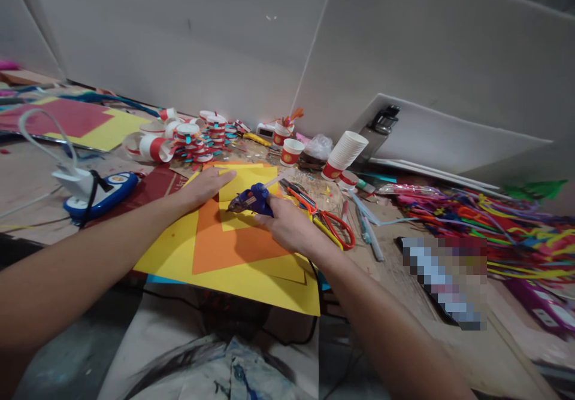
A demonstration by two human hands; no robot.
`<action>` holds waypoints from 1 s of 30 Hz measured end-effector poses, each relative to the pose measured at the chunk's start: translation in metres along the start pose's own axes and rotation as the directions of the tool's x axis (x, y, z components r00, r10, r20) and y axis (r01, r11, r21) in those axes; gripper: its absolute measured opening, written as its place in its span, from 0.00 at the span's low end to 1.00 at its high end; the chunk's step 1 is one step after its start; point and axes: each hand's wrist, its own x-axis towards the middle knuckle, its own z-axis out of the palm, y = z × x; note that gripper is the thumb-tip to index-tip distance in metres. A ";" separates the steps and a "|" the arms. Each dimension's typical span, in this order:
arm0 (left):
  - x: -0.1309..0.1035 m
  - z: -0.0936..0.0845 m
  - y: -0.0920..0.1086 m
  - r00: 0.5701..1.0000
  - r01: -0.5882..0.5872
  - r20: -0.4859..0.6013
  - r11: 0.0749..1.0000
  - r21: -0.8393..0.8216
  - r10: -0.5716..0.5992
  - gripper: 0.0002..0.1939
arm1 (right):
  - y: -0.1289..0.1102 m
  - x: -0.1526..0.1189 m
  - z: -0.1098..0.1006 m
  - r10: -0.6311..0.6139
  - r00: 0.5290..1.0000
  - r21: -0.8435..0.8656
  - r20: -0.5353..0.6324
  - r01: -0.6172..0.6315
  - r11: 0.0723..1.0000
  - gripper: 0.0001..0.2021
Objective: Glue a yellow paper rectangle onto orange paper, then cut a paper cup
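My right hand [285,220] is wrapped round a blue glue gun [251,200], with a pale glue stick rising from its back end. Its nozzle points left, over a small yellow paper [238,220]. Beside it, my left hand [209,185] rests with fingers stretched at the left edge of a folded yellow piece [247,179]. Beneath these lie an orange sheet [209,250] and a larger yellow sheet [164,256], which reaches the table's front edge.
Red-handled scissors [339,230] lie right of the sheets. Behind stand stacked paper cups [345,154] and red-and-white cup pieces [188,136]. A blue power strip [103,196] sits left. Colourful pipe cleaners [485,226] and a blurred-out flat object [442,283] are at right.
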 end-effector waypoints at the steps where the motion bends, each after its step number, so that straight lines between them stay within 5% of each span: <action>1: 0.000 0.000 0.001 1.000 0.002 -0.015 1.000 0.012 -0.002 0.21 | 0.000 0.002 0.002 -0.011 1.000 0.002 -0.003 0.011 1.000 0.14; 11: -0.001 -0.001 0.001 1.000 -0.014 -0.007 0.999 0.043 0.015 0.22 | -0.002 0.007 0.005 -0.014 1.000 0.006 -0.005 0.014 1.000 0.13; 30: -0.001 -0.001 -0.001 0.995 -0.005 -0.096 0.999 0.032 0.009 0.21 | 0.037 -0.010 -0.034 0.233 0.961 -0.132 -0.148 -0.253 0.958 0.12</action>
